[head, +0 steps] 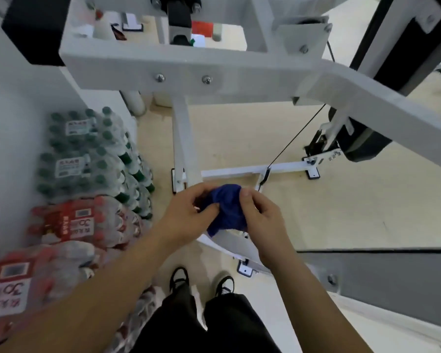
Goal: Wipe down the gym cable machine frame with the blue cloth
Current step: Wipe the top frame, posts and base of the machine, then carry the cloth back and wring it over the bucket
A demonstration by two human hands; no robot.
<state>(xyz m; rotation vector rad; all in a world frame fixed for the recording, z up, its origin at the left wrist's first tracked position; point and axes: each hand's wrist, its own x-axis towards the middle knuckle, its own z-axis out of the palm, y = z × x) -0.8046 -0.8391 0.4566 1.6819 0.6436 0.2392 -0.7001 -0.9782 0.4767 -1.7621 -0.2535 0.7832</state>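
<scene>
A bunched blue cloth [227, 208] is held in front of me at the middle of the view, above the floor. My left hand [189, 215] pinches its left side with thumb and curled fingers. My right hand [259, 212] grips its right side. The white cable machine frame [214, 64] spans the top of the view as a thick horizontal beam with two bolts. A slanted arm of the frame runs down to the right. The frame's white base bars [239, 171] lie on the floor just beyond my hands. Neither the cloth nor my hands touch the frame.
Shrink-wrapped packs of green-capped bottles [87, 154] and red-labelled bottles [82, 222] are stacked along the wall at left. A black cable [295, 137] runs diagonally down to the base. A black weight housing [367, 141] stands at right. My shoes [201, 281] stand on beige floor.
</scene>
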